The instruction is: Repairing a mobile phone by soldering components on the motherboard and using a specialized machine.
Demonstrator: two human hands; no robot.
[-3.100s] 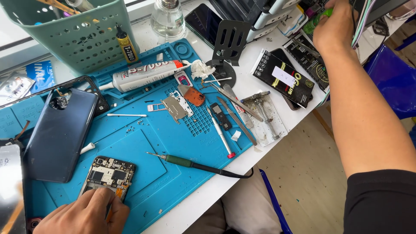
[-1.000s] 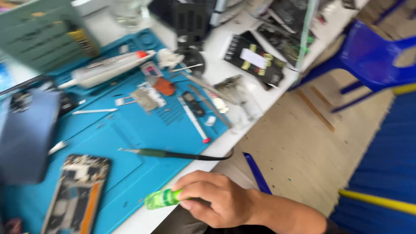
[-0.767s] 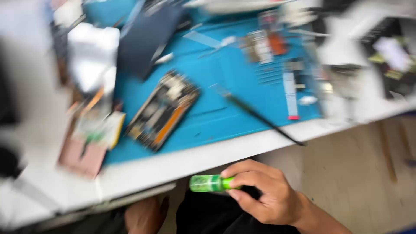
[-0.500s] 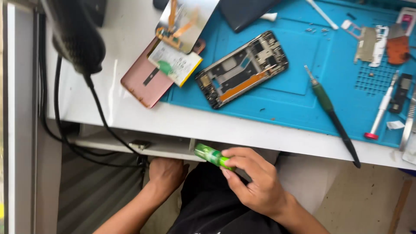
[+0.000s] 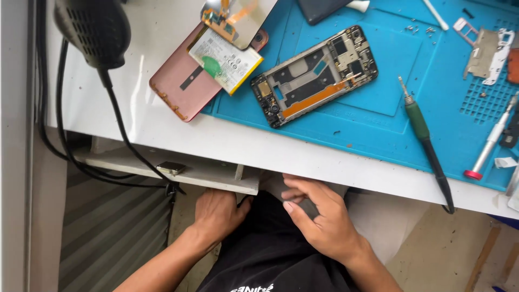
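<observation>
Both of your hands sit below the worktop's near edge: the left hand point(image 5: 219, 213) curls closed by the shelf point(image 5: 178, 170) underneath, holding nothing visible, while the right hand point(image 5: 319, 216) rests loosely apart and empty on your lap. The stripped phone frame point(image 5: 314, 75) lies flat on the blue mat point(image 5: 378, 130) near that edge, circuitry up for access, green screwdriver point(image 5: 424, 138) beside it on the white worktop point(image 5: 162, 130).

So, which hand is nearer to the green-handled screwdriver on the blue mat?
The right hand. It sits below the table edge, left of the green-handled screwdriver. The left hand is farther left, under the shelf.
</observation>
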